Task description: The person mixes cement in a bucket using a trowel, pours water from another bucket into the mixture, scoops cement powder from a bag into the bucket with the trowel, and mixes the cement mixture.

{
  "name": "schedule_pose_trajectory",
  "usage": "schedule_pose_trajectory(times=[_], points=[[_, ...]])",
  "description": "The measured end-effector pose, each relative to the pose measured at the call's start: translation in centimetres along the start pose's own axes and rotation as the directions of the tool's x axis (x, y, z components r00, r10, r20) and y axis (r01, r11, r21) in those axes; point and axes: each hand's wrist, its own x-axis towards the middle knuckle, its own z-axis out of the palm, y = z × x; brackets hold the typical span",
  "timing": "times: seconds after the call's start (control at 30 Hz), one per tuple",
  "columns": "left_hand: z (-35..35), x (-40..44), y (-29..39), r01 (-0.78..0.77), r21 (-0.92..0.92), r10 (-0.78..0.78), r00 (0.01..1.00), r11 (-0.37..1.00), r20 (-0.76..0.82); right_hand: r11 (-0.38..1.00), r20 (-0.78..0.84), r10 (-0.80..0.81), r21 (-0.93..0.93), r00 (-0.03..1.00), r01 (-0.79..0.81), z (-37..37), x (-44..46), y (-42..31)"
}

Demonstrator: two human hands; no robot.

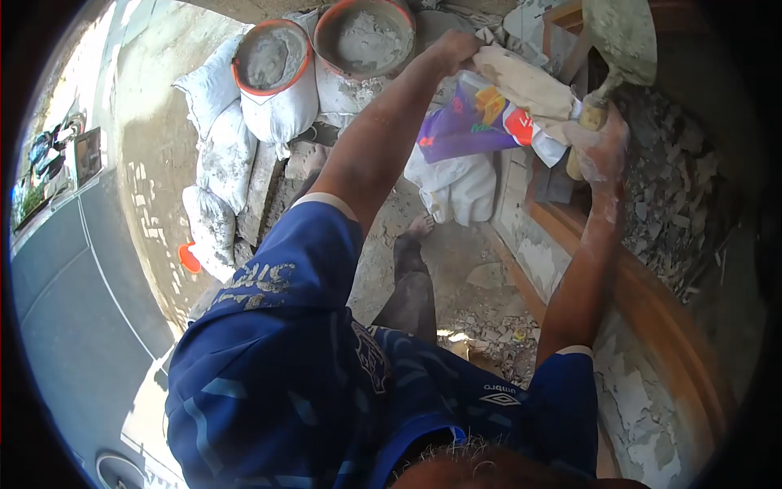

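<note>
The printed bag spans both hands, far and right of centre. The left hand has its fingers curled on its far end; the right hand wraps its fingers around a trowel, presumably to keep it ready. Buckets stand far left.

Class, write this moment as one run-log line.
Left hand: gripping bag; right hand: holding trowel, at bag; nearby: two buckets, grey paste inside
</note>
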Motion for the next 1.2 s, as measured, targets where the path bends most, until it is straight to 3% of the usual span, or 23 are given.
schedule_pose_trajectory(times=[0.07,0.13,0.17,0.2,0.23,0.27,0.37,0.43,0.47,0.53,0.57,0.6,0.63,0.67,0.77,0.8,0.87,0.9,0.93,1.0,1.07,1.13,1.2], points=[[0.7,0.3,5.7,0.372,-0.474,-0.481,0.867,0.798,-0.130,0.998,-0.079,0.012,-0.060,0.997,-0.016,1.5,-2.0,2.2],[1.2,-0.1,2.8,0.349,-0.419,-0.452,0.874,0.838,-0.177,0.990,-0.036,0.078,-0.112,0.996,-0.081,4.4,-4.5,5.1],[1.2,-1.3,-0.3,0.032,0.053,-0.022,0.982,0.998,-0.185,0.980,-0.056,0.087,-0.176,0.995,-0.096,7.9,-6.0,9.9],[0.8,-1.9,-2.7,-0.334,0.478,0.375,0.927,0.812,0.010,0.965,-0.076,0.095,-0.238,0.993,-0.111,11.4,-7.1,14.4],[1.2,-3.0,-3.3,-0.018,0.334,0.058,0.992,0.942,-0.111,0.953,0.019,0.129,-0.278,0.992,-0.118,13.4,-7.8,15.0],[1.8,-4.6,-3.6,0.305,0.152,-0.278,0.944,0.940,-0.177,0.941,0.114,0.162,-0.318,0.980,-0.118,15.3,-8.4,15.3],[3.0,-7.3,-5.6,0.395,0.165,-0.356,0.908,0.904,-0.220,0.924,0.273,0.292,-0.328,0.917,-0.197,21.2,-9.7,19.7],[4.4,-7.8,-7.6,0.511,0.463,-0.374,0.855,0.724,-0.359,0.883,0.250,0.449,-0.274,0.858,-0.382,22.7,-10.9,19.1],[4.6,-8.3,-8.6,0.517,0.461,-0.381,0.852,0.722,-0.359,0.882,0.256,0.451,-0.276,0.855,-0.383,22.9,-11.5,19.0],[4.6,-9.8,-10.2,0.479,0.525,-0.400,0.877,0.703,-0.265,0.821,0.205,0.566,-0.054,0.798,-0.568,22.8,-12.6,18.0],[4.1,-11.1,-10.5,0.509,0.553,-0.463,0.855,0.659,-0.234,0.856,0.030,0.517,-0.034,0.856,-0.516,23.0,-13.9,17.2],[4.0,-12.3,-10.6,0.483,0.600,-0.488,0.856,0.637,-0.172,0.861,0.027,0.509,-0.040,0.861,-0.507,22.8,-14.7,16.7],[4.0,-14.1,-10.0,0.120,0.870,-0.293,0.956,0.478,0.030,0.677,0.116,0.689,0.248,0.715,-0.692,22.3,-15.1,15.4],[4.3,-15.6,-9.7,0.123,0.868,-0.291,0.957,0.482,0.026,0.378,0.266,0.797,0.482,0.542,-0.791,21.7,-15.5,14.3],[4.0,-16.4,-8.4,0.190,0.846,-0.303,0.952,0.498,-0.035,0.445,0.302,0.800,0.282,0.519,-0.850,19.3,-15.2,11.7],[3.6,-15.6,-7.6,0.246,0.815,-0.348,0.936,0.524,-0.058,0.448,0.305,0.797,0.279,0.521,-0.849,18.7,-14.4,10.7],[3.0,-14.7,-7.5,0.321,0.781,-0.407,0.908,0.536,-0.093,0.580,0.292,0.769,0.057,0.569,-0.813,18.0,-12.9,8.9],[3.0,-13.4,-7.9,0.498,0.621,-0.475,0.852,0.606,-0.220,0.800,0.165,0.596,-0.036,0.786,-0.599,19.4,-13.6,11.2],[3.1,-12.0,-8.4,0.636,0.419,-0.550,0.771,0.648,-0.319,0.801,0.170,0.595,-0.043,0.785,-0.598,19.5,-12.7,10.5],[3.4,-9.3,-8.8,0.600,0.503,-0.587,0.782,0.622,-0.206,0.830,0.188,0.556,-0.079,0.810,-0.552,19.6,-9.2,8.7],[3.1,-8.6,-7.4,0.551,0.579,-0.621,0.778,0.602,-0.094,0.930,0.128,0.367,-0.032,0.921,-0.366,20.6,-6.0,8.1],[2.4,-10.2,-5.0,0.705,0.321,-0.699,0.698,0.633,-0.154,0.961,0.179,0.276,-0.028,0.944,-0.275,20.2,-1.9,4.3],[2.2,-13.0,-5.7,0.692,0.201,-0.647,0.721,0.694,-0.248,0.969,0.293,0.230,-0.157,0.928,-0.190,20.7,1.6,1.8]])
